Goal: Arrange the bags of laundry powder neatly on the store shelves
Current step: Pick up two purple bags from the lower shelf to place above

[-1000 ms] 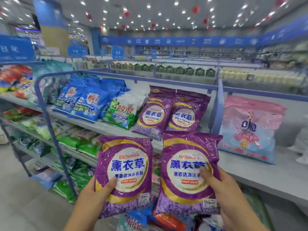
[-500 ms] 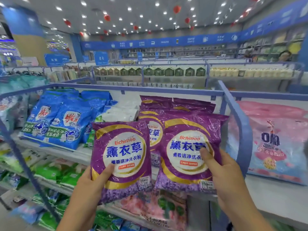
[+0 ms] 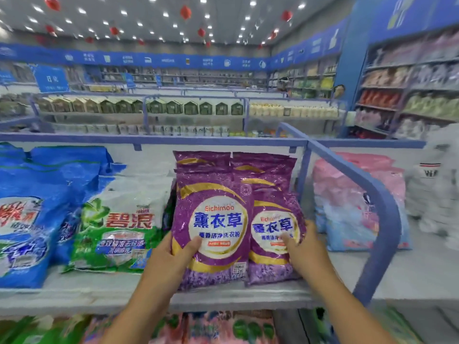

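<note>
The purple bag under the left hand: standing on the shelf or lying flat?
Standing, leaning back. The left purple bag rests its bottom edge on the shelf, label facing out, against purple bags behind; the left hand grips it.

Red lanterns [image 3: 185,11] hang from a ceiling dotted with small white lights. A blue banner [image 3: 159,60] with white icons runs along the far wall above shelves of goods, and a blue hanging sign [image 3: 51,79] shows at left. Green house-shaped boxes [image 3: 190,108] line the next aisle, beside pale bottles [image 3: 293,111].
</note>
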